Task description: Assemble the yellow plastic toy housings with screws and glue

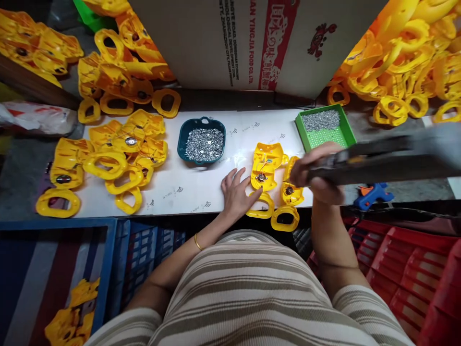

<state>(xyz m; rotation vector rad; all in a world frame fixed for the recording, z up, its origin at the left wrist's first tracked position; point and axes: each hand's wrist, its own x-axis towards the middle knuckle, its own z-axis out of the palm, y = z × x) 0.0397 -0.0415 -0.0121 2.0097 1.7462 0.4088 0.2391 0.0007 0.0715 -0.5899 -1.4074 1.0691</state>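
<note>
My left hand (pixel 237 194) lies on the white work surface with its fingers spread, the thumb at the edge of a yellow ring-shaped part (pixel 261 214). Just beyond it sits an opened yellow plastic housing (pixel 266 158) with a round metal piece and thin wires inside. My right hand (pixel 322 173) is closed around a long dark electric screwdriver (pixel 382 158), which is blurred by motion. Below this hand is another yellow housing half (pixel 292 190), partly hidden by my fingers, with a second yellow ring (pixel 285 218) at the table's front edge.
A dark teal tray (pixel 183 142) and a green tray (pixel 347 126) hold small silvery metal pieces. Yellow parts (pixel 118 154) pile up at left and far right. A blue glue gun (pixel 372 194) lies at right. A carton (pixel 201 43) stands behind; blue and red crates (pixel 403 274) flank me.
</note>
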